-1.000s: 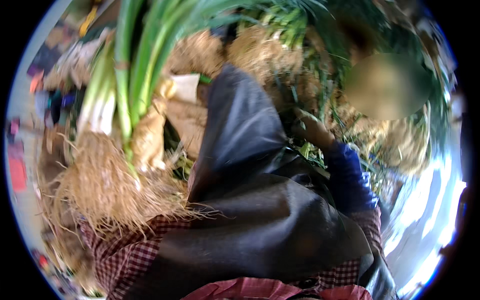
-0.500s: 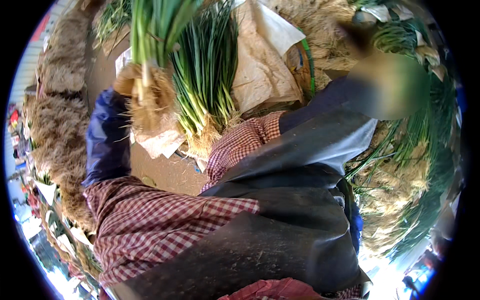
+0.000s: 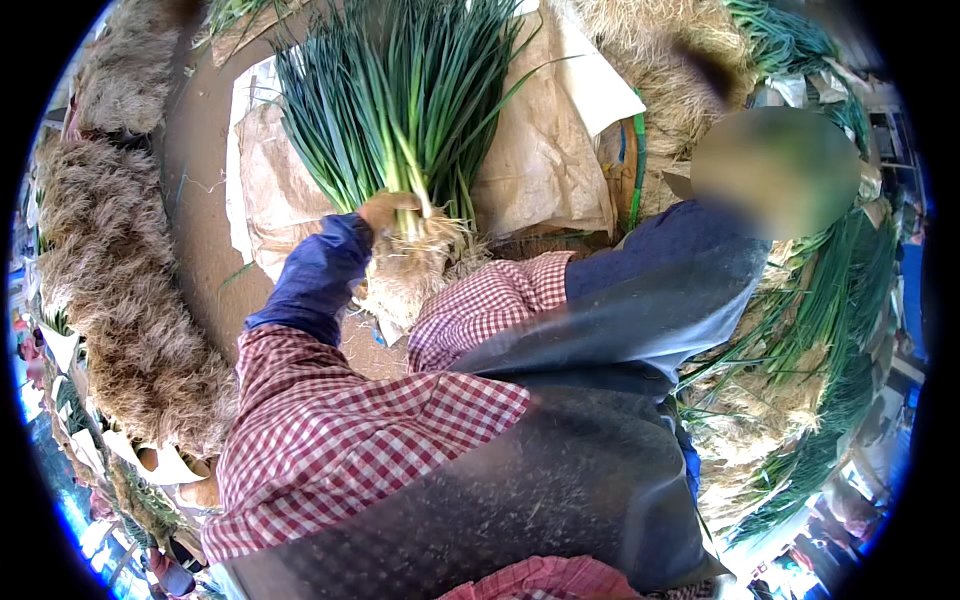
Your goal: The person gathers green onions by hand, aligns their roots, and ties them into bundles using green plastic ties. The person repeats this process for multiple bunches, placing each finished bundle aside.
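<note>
My left hand (image 3: 388,208), at the end of a blue sleeve cover, is closed around green onions just above their roots. The held stalks lie over a large bunch of green onions (image 3: 395,110), leaves fanned toward the far side. Their pale, tangled roots (image 3: 405,275) point toward me. Beneath and beside the bunch is a brown sheet (image 3: 545,160), with a white-edged piece at its left. Red-and-white checked cloth (image 3: 485,305) lies close to the right of the roots. My right hand is not visible.
A long row of onions with straw-coloured roots (image 3: 130,280) curves along the left. More green onions (image 3: 810,310) are piled at the right, and more roots (image 3: 650,50) at the far right. A dark apron (image 3: 480,490) covers my lap. A round blur hides part of the right.
My left hand has moved right with the raised green onions and lowered them onto the bunch. The brown sheet on the left is now uncovered.
</note>
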`<state>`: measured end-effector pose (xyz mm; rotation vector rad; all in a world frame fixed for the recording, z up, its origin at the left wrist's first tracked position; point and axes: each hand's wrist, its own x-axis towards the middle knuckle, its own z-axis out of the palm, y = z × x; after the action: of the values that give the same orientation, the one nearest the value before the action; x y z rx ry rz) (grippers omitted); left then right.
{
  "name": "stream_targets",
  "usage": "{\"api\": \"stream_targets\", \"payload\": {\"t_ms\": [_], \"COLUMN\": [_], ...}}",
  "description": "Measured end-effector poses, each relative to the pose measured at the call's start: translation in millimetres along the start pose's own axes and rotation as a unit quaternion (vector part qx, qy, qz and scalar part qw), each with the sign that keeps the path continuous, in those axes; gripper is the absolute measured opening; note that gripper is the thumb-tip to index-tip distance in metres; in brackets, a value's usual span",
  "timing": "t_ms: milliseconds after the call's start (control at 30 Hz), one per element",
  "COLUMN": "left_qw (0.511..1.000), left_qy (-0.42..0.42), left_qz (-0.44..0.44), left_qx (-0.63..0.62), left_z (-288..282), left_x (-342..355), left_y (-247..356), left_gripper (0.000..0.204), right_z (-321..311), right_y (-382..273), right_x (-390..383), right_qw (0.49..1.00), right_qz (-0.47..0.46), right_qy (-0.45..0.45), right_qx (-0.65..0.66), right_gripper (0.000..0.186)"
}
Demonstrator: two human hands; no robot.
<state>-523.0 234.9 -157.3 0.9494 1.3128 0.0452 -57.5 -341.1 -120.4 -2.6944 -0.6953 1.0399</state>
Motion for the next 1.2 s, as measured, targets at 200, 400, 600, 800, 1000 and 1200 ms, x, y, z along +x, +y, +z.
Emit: {"api": "stream_targets", "payload": {"t_ms": [200, 400, 600, 800, 1000, 1200], "left_qw": [0.996, 0.994, 0.838, 0.722, 0.888, 0.764], "left_qy": [0.04, 0.064, -0.059, -0.021, 0.244, -0.162], "left_qz": [-0.017, -0.086, 0.125, 0.174, 0.389, 0.622], "left_qx": [0.079, -0.004, 0.528, 0.669, 0.023, 0.052], "left_z": [56.3, 41.9, 29.3, 35.4, 129.9, 349.6], "left_x": [46.0, 60.6, 91.1, 54.4, -20.6, -143.5], "left_y": [-17.4, -65.0, -96.4, -37.8, 189.2, 292.3], "left_gripper": [0.036, 0.075, 0.047, 0.056, 0.053, 0.043], "right_z": [8.3, 35.4, 45.0, 6.5, -8.7, -105.9], "right_y": [15.1, 32.9, -22.1, 28.6, 184.1, 111.1], "right_x": [15.2, 39.4, 50.6, -13.2, -97.3, -56.7], "right_qw": [1.0, 0.996, 0.967, 0.994, 0.909, 0.976], "right_qz": [-0.02, -0.075, -0.22, 0.041, 0.308, -0.087], "right_qy": [0.001, 0.008, 0.038, 0.017, -0.259, 0.184], "right_qx": [-0.021, -0.05, -0.127, -0.097, -0.108, -0.082], "right_gripper": [0.044, 0.046, 0.038, 0.056, 0.048, 0.036]}}
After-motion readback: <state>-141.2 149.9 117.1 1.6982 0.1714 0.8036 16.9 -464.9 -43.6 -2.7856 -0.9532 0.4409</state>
